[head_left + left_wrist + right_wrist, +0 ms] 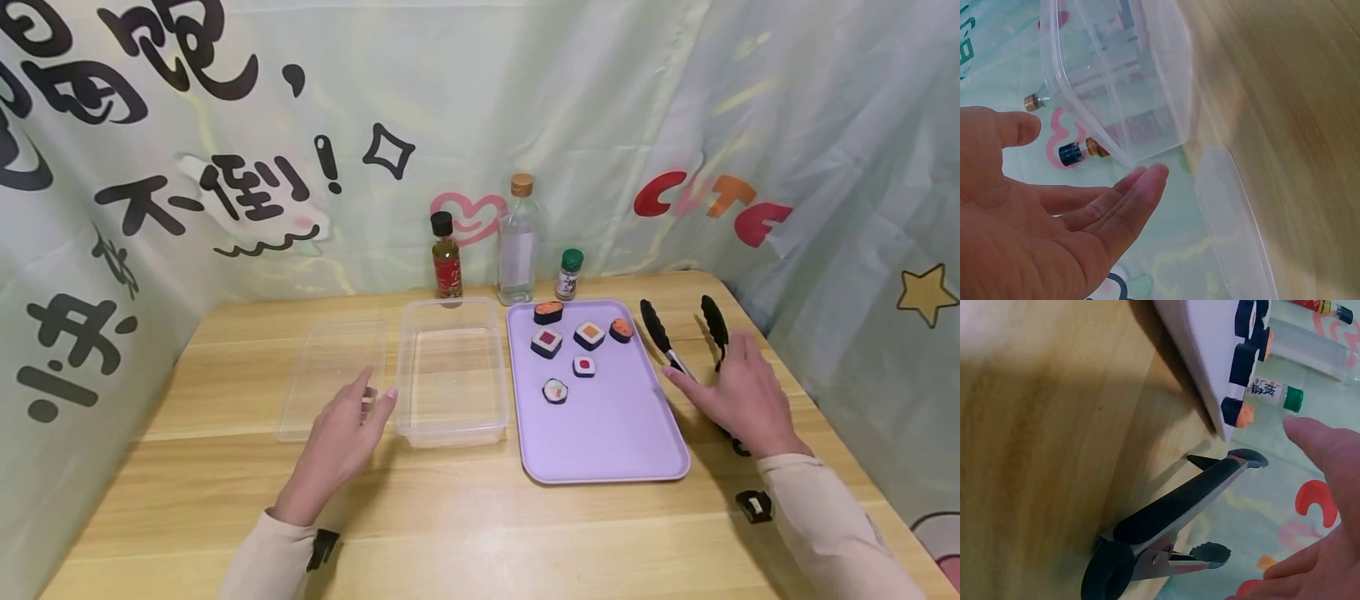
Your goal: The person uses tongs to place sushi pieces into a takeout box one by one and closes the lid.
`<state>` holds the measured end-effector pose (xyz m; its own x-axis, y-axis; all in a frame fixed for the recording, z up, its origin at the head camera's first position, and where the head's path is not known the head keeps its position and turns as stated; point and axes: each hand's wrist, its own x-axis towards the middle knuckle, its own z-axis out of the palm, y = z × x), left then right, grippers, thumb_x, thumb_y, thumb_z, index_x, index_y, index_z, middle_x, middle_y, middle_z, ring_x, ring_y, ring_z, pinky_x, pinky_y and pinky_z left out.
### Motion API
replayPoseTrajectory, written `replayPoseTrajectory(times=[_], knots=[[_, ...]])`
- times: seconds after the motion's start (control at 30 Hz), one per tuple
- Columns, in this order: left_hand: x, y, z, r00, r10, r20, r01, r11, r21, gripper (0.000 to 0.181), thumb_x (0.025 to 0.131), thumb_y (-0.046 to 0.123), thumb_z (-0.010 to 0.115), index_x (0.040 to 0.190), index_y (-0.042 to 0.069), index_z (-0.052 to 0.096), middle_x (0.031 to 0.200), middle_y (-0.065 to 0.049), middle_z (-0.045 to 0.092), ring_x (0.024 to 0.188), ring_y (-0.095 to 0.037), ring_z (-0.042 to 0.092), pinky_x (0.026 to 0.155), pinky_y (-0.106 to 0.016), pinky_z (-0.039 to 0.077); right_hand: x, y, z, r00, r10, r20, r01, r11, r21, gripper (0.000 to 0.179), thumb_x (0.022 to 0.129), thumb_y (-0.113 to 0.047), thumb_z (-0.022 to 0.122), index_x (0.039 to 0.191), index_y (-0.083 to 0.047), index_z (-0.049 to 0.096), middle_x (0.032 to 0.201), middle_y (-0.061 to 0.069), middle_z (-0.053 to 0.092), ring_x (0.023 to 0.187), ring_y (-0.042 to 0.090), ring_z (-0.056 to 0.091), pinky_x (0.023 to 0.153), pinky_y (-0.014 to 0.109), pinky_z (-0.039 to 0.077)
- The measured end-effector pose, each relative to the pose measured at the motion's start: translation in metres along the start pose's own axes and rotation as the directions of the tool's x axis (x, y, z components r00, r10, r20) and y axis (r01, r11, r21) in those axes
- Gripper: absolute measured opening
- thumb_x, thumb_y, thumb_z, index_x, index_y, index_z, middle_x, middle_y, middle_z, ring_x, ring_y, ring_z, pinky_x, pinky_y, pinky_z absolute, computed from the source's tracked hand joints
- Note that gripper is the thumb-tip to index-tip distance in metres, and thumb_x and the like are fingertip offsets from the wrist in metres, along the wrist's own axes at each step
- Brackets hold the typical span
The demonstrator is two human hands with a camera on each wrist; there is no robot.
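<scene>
While poised over a pale wooden tabletop (465, 525), backed by hanging lettered cloth (585, 92), with fingers (1138, 206) loosely extended, left hand (341, 437) near clear container (450, 435), right hand (752, 398) near tongs (1175, 503) beside lilac tray (607, 442)

The left sleeve (270, 557) and the right sleeve (832, 521) are plain pale beige, each with a small black wrist camera (753, 506) alongside.

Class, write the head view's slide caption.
Six sushi pieces on a purple tray, left hand near a clear container, right hand near tongs.
</scene>
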<state>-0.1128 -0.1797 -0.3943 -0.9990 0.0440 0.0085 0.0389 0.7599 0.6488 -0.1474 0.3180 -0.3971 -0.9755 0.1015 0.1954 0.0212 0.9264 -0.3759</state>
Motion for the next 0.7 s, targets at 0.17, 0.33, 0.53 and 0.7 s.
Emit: replayPoseTrajectory(times=[0.17,0.33,0.53,0.7], knots=[[0.001,0.001,0.002,1.0,-0.02,0.006,0.02,1.0,0.009,0.075,0.105,0.053,0.041,0.153,-0.005,0.037,0.113,-0.012,0.065,0.103,-0.028,0.066,0.089,-0.05,0.052,0.004,0.005,0.001,0.994,0.082,0.072,-0.08,0.996,-0.025,0.116,0.082,-0.068,0.069,0.135,0.026,0.026,0.114,0.036,0.034,0.075,0.044,0.048,0.053,0.05,0.043],[0.0,0.002,0.004,0.999,-0.032,0.041,0.032,0.999,0.021,0.076,0.105,0.054,0.04,0.15,-0.007,0.04,0.096,-0.006,0.067,0.082,-0.019,0.064,0.079,-0.042,0.052,0.007,0.008,0.002,0.98,0.134,0.147,-0.129,0.99,-0.049,0.11,0.083,-0.072,0.064,0.122,0.027,0.033,0.107,0.035,0.035,0.07,0.04,0.048,0.05,0.044,0.041],[0.001,0.004,0.008,0.994,-0.052,0.093,0.052,0.999,-0.003,0.074,0.105,0.051,0.044,0.151,-0.007,0.039,0.066,-0.002,0.053,0.049,-0.012,0.039,0.056,-0.033,0.041,0.012,0.013,0.005,0.961,0.187,0.206,-0.18,0.982,-0.054,0.11,0.082,-0.075,0.062,0.117,0.028,0.038,0.103,0.038,0.042,0.072,0.042,0.051,0.054,0.047,0.044],[0.0,0.005,0.01,0.994,-0.06,0.096,0.061,0.998,-0.008,0.071,0.104,0.047,0.049,0.15,-0.005,0.042,0.06,0.0,0.05,0.046,-0.012,0.036,0.054,-0.033,0.04,0.017,0.016,0.008,0.956,0.189,0.224,-0.183,0.982,-0.048,0.109,0.082,-0.075,0.062,0.115,0.027,0.041,0.1,0.038,0.044,0.071,0.04,0.051,0.054,0.045,0.043]])
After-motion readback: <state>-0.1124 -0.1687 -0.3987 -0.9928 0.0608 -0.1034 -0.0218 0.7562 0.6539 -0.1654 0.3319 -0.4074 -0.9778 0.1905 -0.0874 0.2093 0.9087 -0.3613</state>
